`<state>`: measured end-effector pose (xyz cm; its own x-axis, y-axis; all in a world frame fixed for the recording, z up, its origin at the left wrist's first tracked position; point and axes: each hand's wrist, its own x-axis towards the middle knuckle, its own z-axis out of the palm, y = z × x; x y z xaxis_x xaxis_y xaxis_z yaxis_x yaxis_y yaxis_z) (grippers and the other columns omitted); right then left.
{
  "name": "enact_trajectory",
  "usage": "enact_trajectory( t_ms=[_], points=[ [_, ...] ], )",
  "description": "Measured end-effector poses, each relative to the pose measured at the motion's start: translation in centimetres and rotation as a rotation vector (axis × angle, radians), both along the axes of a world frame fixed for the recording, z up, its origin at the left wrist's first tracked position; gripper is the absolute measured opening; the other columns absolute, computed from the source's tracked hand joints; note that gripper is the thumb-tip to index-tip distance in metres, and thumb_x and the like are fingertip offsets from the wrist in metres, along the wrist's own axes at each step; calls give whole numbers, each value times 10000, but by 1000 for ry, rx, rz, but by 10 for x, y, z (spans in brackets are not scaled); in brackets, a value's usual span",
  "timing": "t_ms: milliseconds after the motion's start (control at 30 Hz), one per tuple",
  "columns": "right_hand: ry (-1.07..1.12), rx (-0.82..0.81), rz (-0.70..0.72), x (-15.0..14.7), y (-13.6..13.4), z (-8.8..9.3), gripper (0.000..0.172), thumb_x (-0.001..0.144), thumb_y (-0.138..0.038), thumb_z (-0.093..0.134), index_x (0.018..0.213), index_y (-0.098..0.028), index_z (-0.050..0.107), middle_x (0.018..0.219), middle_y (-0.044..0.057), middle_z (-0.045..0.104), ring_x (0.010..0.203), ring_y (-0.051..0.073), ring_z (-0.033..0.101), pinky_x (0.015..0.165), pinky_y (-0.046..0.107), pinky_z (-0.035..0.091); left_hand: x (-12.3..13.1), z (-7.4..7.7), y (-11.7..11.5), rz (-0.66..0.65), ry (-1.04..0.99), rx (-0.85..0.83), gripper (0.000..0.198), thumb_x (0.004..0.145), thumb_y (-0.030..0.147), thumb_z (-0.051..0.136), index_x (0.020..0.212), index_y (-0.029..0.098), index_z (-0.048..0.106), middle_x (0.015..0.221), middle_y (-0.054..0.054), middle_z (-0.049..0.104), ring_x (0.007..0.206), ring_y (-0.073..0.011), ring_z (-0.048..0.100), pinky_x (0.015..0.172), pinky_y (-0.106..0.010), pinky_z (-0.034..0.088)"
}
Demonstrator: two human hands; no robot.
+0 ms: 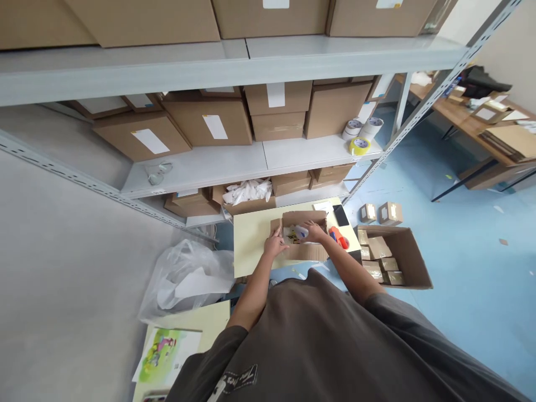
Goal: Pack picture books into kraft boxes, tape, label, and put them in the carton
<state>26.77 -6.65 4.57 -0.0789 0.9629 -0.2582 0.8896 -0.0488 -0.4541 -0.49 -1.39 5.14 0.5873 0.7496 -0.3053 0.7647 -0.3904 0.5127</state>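
A small open cardboard box [307,252] sits on a pale yellow table [251,240] below me. My left hand [274,244] grips the box's left flap with fingers closed on it. Over the opening, my right hand [312,230] is closed on a small item in clear white wrapping [298,230], holding it inside the box. Some dark and gold contents show in the box beneath it.
An orange tape dispenser [340,238] and a black phone [340,215] lie right of the box. A larger open carton [397,254] with small packed boxes stands on the blue floor. Grey shelving [251,159] holds cartons and tape rolls [360,131]. A plastic bag [184,279] lies left.
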Motion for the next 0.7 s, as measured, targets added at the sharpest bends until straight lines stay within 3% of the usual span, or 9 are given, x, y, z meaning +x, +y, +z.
enact_trajectory(
  t_ms=[133, 233, 400, 533, 700],
  points=[
    [71, 271, -164, 10, -32, 6, 583, 932, -409, 700, 1474, -199, 655, 1536, 161, 611, 1529, 359, 448, 1279, 542, 362, -1, -2, -1, -21, 5, 18, 254, 849, 477, 874, 805, 235, 809, 1807, 64, 203, 1540, -325, 453, 1153, -415, 514],
    [82, 397, -343, 18, -60, -1, 533, 951, -375, 634, 1459, -212, 652, 1551, 149, 591, 1544, 347, 423, 1281, 570, 360, -3, -3, -3, -3, 10, 21, 225, 872, 433, 854, 772, 240, 794, 1805, 88, 199, 1550, -320, 440, 1150, -417, 514],
    [80, 258, -532, 23, -84, -21, 678, 922, -438, 683, 1553, -228, 553, 1696, 158, 429, 1605, 397, 328, 1265, 592, 359, -19, -1, -3, 75, -8, 23, 84, 872, 327, 844, 845, 257, 805, 1792, 84, 256, 1566, -264, 422, 1152, -371, 493],
    [130, 146, -498, 12, -77, -28, 775, 921, -448, 692, 1629, -235, 461, 1727, 169, 375, 1619, 381, 318, 1276, 553, 344, -43, 1, -1, 144, -49, -3, 42, 847, 295, 844, 865, 261, 827, 1792, 75, 256, 1512, -248, 497, 1131, -361, 508],
    [219, 67, -372, -17, -54, -29, 800, 927, -389, 659, 1669, -245, 398, 1728, 177, 372, 1601, 344, 378, 1232, 516, 428, -79, 3, 0, 204, -82, -39, 116, 797, 296, 868, 909, 279, 840, 1777, 69, 301, 1515, -295, 502, 1159, -407, 508]
  ],
)
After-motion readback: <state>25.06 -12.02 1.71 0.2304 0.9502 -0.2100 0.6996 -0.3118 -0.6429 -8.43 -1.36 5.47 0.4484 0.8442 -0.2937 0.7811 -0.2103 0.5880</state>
